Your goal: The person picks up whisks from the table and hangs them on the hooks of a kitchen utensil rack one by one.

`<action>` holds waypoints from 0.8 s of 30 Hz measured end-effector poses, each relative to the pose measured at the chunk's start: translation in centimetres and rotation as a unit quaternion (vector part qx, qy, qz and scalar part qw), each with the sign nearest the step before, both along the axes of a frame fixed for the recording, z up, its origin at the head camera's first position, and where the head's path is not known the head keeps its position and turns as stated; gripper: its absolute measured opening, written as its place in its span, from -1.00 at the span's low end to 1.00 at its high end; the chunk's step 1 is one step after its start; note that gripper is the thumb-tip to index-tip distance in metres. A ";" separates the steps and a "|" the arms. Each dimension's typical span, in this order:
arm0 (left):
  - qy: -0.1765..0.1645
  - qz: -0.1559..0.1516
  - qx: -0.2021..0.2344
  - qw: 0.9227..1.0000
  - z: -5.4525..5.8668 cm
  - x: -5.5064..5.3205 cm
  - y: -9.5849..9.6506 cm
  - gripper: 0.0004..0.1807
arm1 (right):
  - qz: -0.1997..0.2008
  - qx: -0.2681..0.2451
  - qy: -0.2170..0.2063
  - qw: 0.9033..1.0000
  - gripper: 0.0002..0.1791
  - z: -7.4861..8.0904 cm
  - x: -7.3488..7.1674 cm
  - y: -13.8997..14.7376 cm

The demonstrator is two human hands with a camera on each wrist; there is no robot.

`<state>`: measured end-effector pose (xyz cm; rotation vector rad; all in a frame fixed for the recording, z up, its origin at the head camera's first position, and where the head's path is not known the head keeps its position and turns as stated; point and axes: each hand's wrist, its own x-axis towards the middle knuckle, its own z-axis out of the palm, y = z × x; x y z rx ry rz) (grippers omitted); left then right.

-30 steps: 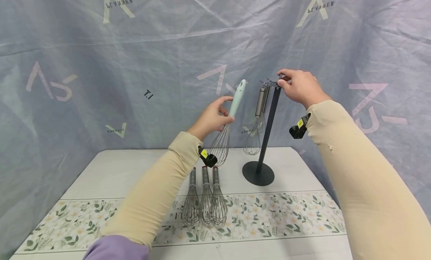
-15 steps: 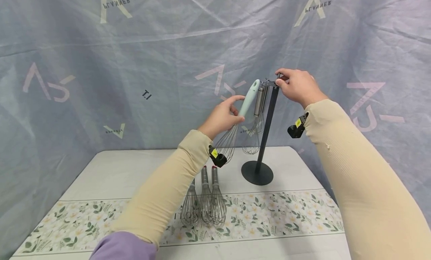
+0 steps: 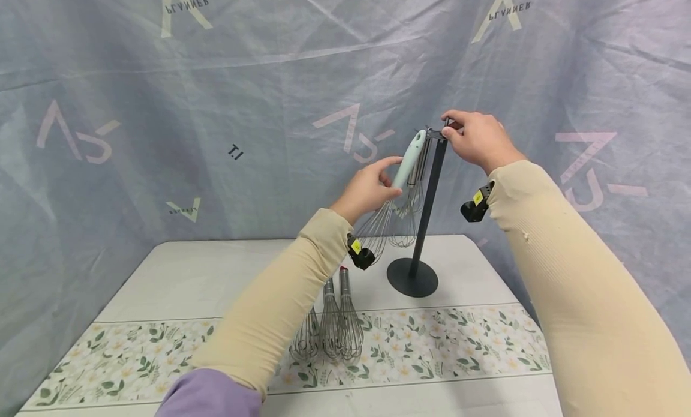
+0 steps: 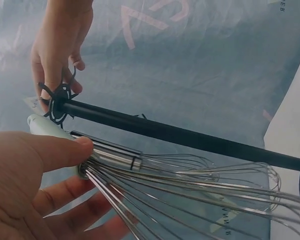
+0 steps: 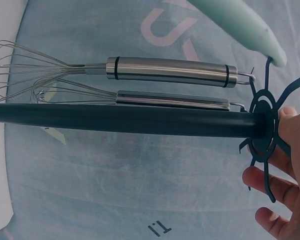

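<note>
My left hand (image 3: 368, 190) pinches a balloon whisk by the lower part of its mint-green handle (image 3: 410, 160), wires hanging down. The handle's top end reaches the hooks of a black hanging stand (image 3: 430, 207). In the right wrist view the tip of the green handle (image 5: 250, 27) meets the end of one hook (image 5: 268, 75). My right hand (image 3: 480, 140) grips the hook ring at the stand's top, its fingers around and under the hooks. Two whisks with steel handles, one (image 5: 172, 69) nearer and one (image 5: 172, 99) partly behind the pole, hang from other hooks.
Three steel whisks lie side by side on the table: a right one (image 3: 351, 330), a middle one (image 3: 330, 330) and a left one (image 3: 306, 342) partly covered by my left sleeve. The stand's round base (image 3: 399, 279) rests on the table. A grey-blue curtain (image 3: 270, 105) hangs behind.
My left hand has carried the green-handled whisk to the right, up to the stand's hooks, its handle now overlapping the hanging whisks. My right hand has stayed on the stand's top.
</note>
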<state>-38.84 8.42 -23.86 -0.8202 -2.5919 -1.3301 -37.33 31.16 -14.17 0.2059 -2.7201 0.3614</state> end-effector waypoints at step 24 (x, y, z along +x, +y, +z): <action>0.019 -0.011 0.101 0.995 -3.8 -0.9 2.9 -0.29 | -0.009 -0.017 0.005 1.000 -0.46 -0.5 0.1 -0.3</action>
